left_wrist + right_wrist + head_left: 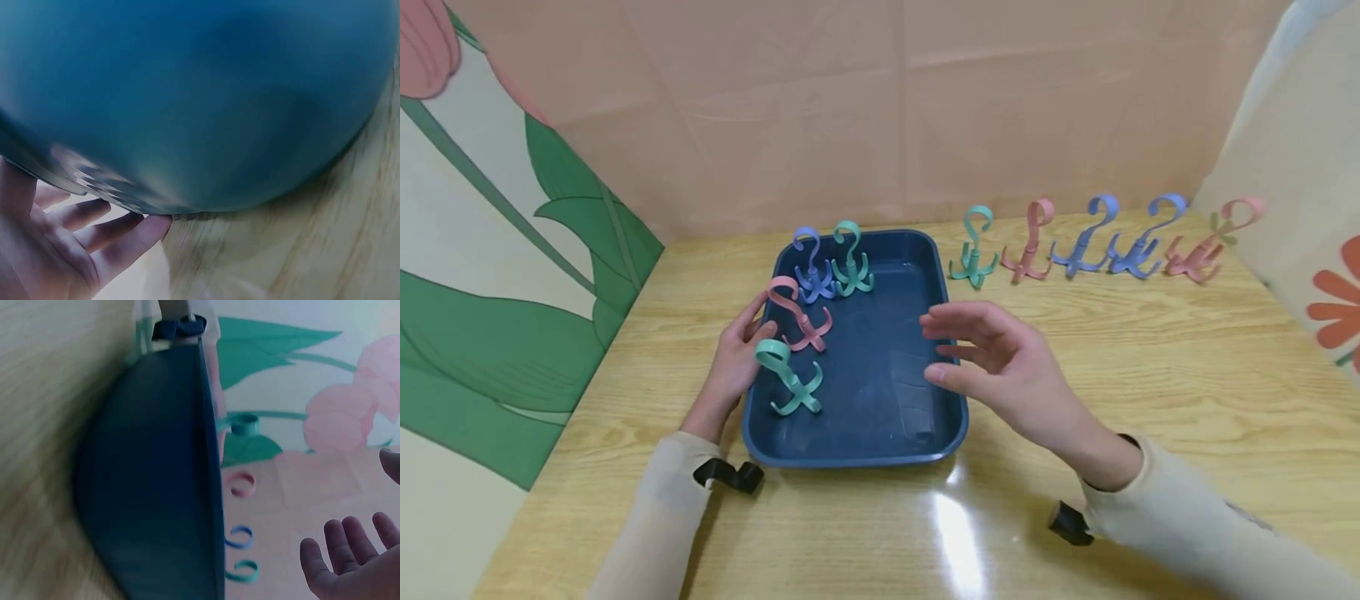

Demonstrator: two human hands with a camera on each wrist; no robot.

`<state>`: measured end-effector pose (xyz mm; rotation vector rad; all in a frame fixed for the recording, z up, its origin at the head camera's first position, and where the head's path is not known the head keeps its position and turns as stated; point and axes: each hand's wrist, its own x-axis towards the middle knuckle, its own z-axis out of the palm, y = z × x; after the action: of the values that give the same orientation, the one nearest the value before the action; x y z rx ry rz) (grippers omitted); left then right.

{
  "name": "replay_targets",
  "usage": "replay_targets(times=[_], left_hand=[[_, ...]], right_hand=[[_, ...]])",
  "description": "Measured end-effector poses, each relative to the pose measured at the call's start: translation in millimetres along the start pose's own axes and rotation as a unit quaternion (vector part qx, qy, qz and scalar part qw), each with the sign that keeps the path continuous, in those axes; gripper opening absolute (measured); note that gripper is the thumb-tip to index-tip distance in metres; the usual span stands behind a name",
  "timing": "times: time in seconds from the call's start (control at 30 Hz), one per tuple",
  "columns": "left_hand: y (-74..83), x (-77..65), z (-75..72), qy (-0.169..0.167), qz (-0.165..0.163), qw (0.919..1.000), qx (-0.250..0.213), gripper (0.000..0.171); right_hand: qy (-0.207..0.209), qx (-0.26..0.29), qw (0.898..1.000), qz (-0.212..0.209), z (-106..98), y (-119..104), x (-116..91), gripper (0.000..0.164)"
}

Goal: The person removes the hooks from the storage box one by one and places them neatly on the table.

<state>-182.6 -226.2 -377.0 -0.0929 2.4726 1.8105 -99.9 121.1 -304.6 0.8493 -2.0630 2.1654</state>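
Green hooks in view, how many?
3: rear green hook and front-left green hook inside the blue tray, third green hook on the table right of the tray.

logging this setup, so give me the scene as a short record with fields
tray: dark blue, on wooden table
in tray: two green hooks, blue hook, pink hook, towards its left side
row right of tray, left to right: green hook, pink hook, two blue hooks, pink hook
left hand: holds tray's left rim
right hand: holds nothing, near tray's right rim
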Motion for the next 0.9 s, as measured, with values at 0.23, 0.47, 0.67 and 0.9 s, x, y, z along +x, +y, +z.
replay_targets(times=[0.23,0.47,0.67,0.9], left_hand=[[-0.3,-0.7,0.3,-0.003,0.002,1.0000,0.002,0.056],[-1.2,0.0,-0.2,-0.004,0.004,1.0000,0.000,0.056],[-2.4,1.4,-1.5,-0.007,0.008,0.9999,0.004,0.057],[-1.8,0.8,-2.4,-0.011,0.008,0.9999,0.001,0.057]], right_hand=[[-0.028,0.008,0.999,0.018,31.0,9.0,10.5,0.050],[-0.049,0.015,0.998,0.029,56.1,13.2,24.6,0.048],[-0.057,0.026,0.997,0.035,71.9,14.5,35.7,0.046],[-0.060,0.008,0.997,0.056,86.5,22.1,46.5,0.047]])
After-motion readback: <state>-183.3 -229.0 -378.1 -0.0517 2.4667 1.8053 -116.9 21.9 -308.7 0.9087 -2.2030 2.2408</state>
